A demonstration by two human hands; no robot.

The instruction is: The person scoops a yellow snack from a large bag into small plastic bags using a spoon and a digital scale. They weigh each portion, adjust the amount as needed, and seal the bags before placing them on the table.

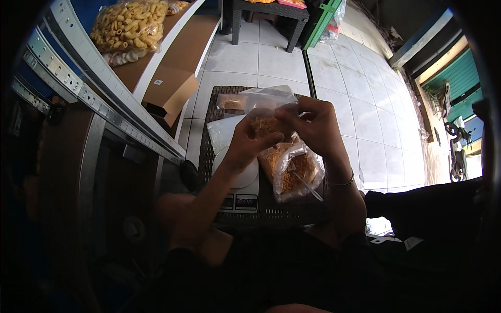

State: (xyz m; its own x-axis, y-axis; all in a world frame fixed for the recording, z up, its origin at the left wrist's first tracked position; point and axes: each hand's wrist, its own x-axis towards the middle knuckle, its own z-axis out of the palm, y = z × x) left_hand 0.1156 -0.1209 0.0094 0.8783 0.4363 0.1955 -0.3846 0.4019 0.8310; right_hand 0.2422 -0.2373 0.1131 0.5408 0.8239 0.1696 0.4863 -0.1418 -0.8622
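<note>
Between my hands is a small clear plastic bag [266, 119] with shredded golden-brown food in its lower part. My left hand [250, 143] grips the bag's left side, and my right hand [315, 125] pinches it near the upper right. Just below my hands, a larger open plastic bag [291, 172] of the same shreds lies on the woven-pattern table [274, 219], with a spoon [307, 186] sticking out. Under my left forearm stands a kitchen scale [245, 180], partly hidden. Flat clear bags [223, 131] lie beyond it, and a filled small packet [231, 101] rests at the far left corner.
Shelving on the left holds a large bag of tube-shaped snacks [131, 27] and a cardboard box [172, 92]. Metal shelf uprights [105, 80] run close by my left side. A second dark table [274, 13] stands ahead on the tiled floor [242, 58]. A motorcycle [457, 152] is outside at right.
</note>
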